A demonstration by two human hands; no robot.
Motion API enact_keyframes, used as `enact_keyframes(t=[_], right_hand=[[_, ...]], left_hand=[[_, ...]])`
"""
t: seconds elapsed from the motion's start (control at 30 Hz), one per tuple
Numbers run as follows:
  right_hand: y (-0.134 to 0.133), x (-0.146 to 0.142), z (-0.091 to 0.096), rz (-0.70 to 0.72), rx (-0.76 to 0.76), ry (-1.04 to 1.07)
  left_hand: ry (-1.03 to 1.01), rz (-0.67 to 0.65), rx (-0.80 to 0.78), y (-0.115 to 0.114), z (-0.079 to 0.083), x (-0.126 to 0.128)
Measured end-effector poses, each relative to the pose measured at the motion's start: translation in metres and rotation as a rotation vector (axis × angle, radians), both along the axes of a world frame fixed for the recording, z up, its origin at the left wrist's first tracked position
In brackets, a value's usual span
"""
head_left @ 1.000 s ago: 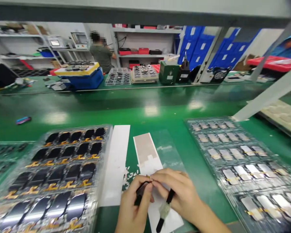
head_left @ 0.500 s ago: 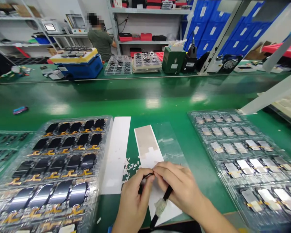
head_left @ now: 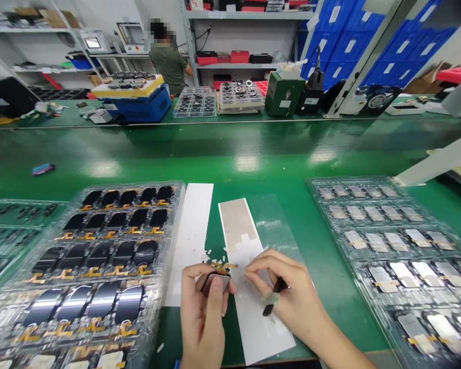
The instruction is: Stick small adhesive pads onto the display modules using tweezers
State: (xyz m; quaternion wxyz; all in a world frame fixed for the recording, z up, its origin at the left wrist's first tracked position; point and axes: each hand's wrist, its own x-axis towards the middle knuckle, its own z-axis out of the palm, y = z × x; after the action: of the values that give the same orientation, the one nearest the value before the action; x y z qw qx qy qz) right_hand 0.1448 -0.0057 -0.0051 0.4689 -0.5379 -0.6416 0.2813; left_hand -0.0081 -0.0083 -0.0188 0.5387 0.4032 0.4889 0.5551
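Green bench [head_left: 238, 164], trays [head_left: 100, 256] of black parts, left hand [head_left: 203, 318] holding one

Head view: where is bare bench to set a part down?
Free: the wide glossy green bench top beyond both trays, and a narrow green strip between the clear film and the clear plastic tray of silvery parts. Crowded: the near edge, where the clear plastic tray of black parts, white paper strips, left hand and right hand meet.

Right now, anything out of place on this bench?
Small white scraps lie scattered on the green mat between the white strip and the liner sheet, near the left hand. A small blue item lies alone far left.
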Motion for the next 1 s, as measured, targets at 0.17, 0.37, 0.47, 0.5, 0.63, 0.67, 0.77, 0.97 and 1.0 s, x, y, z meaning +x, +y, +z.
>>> enact_keyframes(t=[0.17, 0.37, 0.47, 0.5, 0.63, 0.67, 0.77, 0.97, 1.0], right_hand=[[-0.001, -0.006, -0.003, 0.100, -0.054, 0.060], [-0.001, -0.003, -0.003, -0.019, -0.121, 0.207], [0.002, -0.002, 0.003, -0.013, -0.238, 0.368], [0.003, -0.001, 0.006, 0.008, -0.280, 0.412], [0.004, 0.000, 0.010, 0.133, -0.460, 0.514], [0.004, 0.001, 0.010, 0.160, -0.490, 0.517], [0.001, 0.002, 0.007, 0.194, -0.528, 0.504], [0.000, 0.004, 0.004, 0.169, -0.577, 0.483], [0.001, 0.003, 0.003, 0.167, -0.582, 0.482]], left_hand=[[-0.093, 0.032, 0.024, 0.003, -0.002, -0.008], [-0.101, -0.046, -0.015, -0.003, 0.003, -0.003], [-0.062, -0.157, -0.029, -0.008, 0.008, 0.002], [-0.050, -0.194, -0.027, -0.010, 0.010, 0.003], [-0.018, -0.261, -0.001, -0.010, 0.013, 0.004], [-0.011, -0.270, 0.004, -0.009, 0.013, 0.003], [0.014, -0.289, -0.011, -0.007, 0.011, 0.001], [0.067, -0.337, -0.042, -0.005, 0.005, -0.003], [0.070, -0.356, -0.048, -0.005, 0.005, -0.004]])
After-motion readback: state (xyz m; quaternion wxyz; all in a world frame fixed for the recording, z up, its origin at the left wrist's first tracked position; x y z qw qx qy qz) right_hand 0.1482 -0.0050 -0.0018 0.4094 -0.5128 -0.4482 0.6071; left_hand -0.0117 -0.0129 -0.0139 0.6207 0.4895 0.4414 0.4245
